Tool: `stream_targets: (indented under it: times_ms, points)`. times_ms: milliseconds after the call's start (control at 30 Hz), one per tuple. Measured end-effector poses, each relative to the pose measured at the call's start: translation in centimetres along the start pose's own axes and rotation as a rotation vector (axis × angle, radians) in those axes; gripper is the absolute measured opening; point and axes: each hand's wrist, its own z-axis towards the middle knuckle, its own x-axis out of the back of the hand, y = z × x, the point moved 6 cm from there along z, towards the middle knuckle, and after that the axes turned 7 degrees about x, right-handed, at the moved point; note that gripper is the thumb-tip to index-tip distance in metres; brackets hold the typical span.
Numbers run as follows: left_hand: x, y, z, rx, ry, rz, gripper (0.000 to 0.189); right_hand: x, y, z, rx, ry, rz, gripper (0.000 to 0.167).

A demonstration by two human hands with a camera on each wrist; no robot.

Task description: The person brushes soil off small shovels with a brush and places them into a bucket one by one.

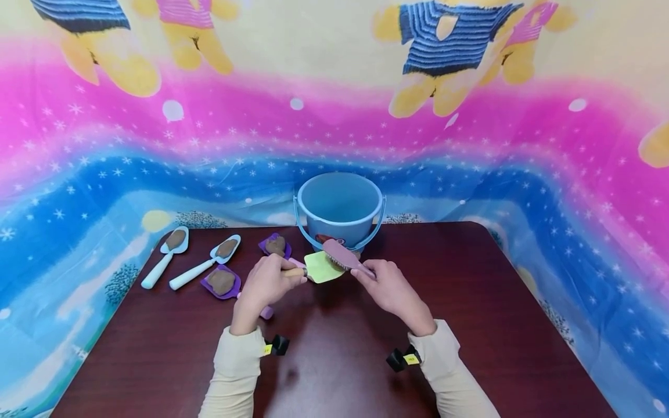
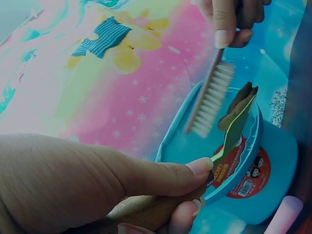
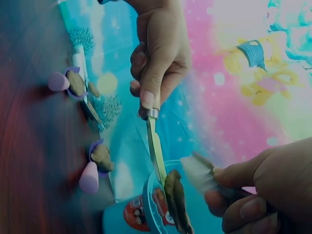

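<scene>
Head view: illumination is bright and even; a diffuse sheen lies on the table (image 1: 337,363) at 6 o'clock, with soft shadows beneath the left hand (image 1: 268,284) and right hand (image 1: 391,287). Wrist views: exposure is dimmer, with a blue-green cast. The cloth (image 2: 109,97) pales toward 10 o'clock in the left and 1 o'clock in the right, where the brush (image 3: 197,174) blurs at 5 o'clock.
</scene>
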Motion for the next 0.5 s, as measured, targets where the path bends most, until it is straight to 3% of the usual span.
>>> stream_targets:
  times_ms: [233,500]
  points:
    - [-0.1,0.1,0.0,-0.011,0.001,-0.012,0.017,-1.5,-1.4,-0.2,0.064,-0.044,0.077,0.022]
    - [0.2,0.2,-0.1,-0.022,0.021,-0.025,0.016,-3.4,-2.2,-0.3,0.037,-0.111,0.059,0.017]
